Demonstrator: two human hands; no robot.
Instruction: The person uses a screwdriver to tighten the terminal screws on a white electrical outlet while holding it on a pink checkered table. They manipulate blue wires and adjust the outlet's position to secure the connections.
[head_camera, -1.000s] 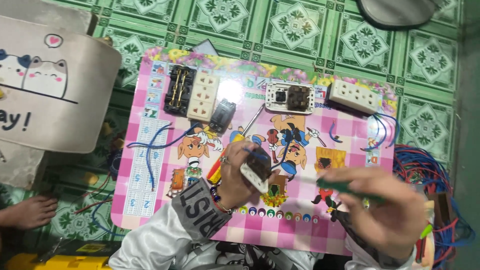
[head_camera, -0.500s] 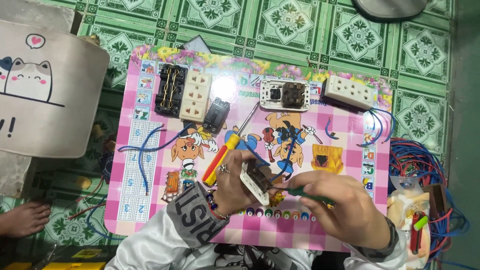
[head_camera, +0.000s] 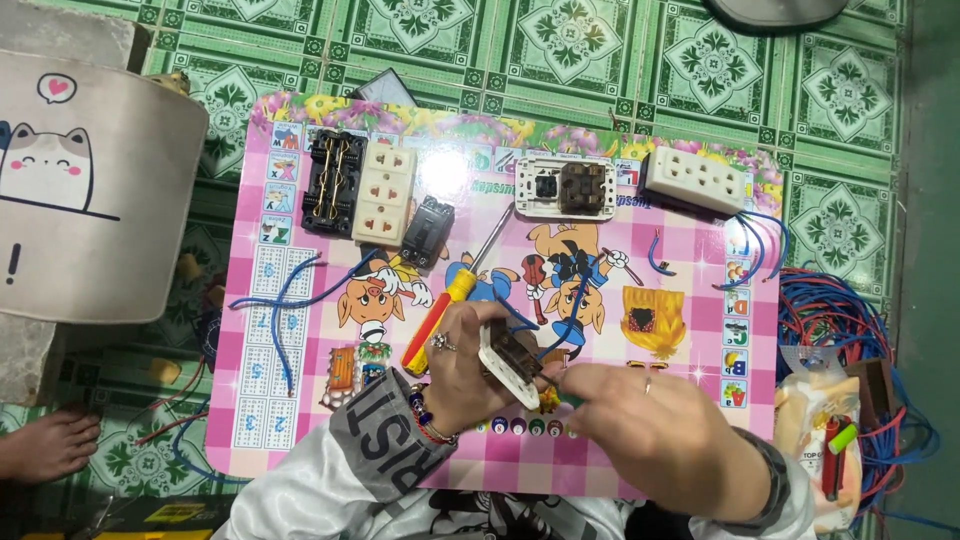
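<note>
Head view looks down on a pink cartoon-print board (head_camera: 300, 300) lying on green floor tiles. Left hand (head_camera: 462, 365) grips a white switch module (head_camera: 508, 362), tilted above the board's near edge, blue wires (head_camera: 560, 320) running from its back. Right hand (head_camera: 660, 435) closes its fingers round a small green-handled tool (head_camera: 562, 398), tip at the module. A slip could likely pull a wire loose. A red-and-yellow screwdriver (head_camera: 445, 305) lies just beside.
</note>
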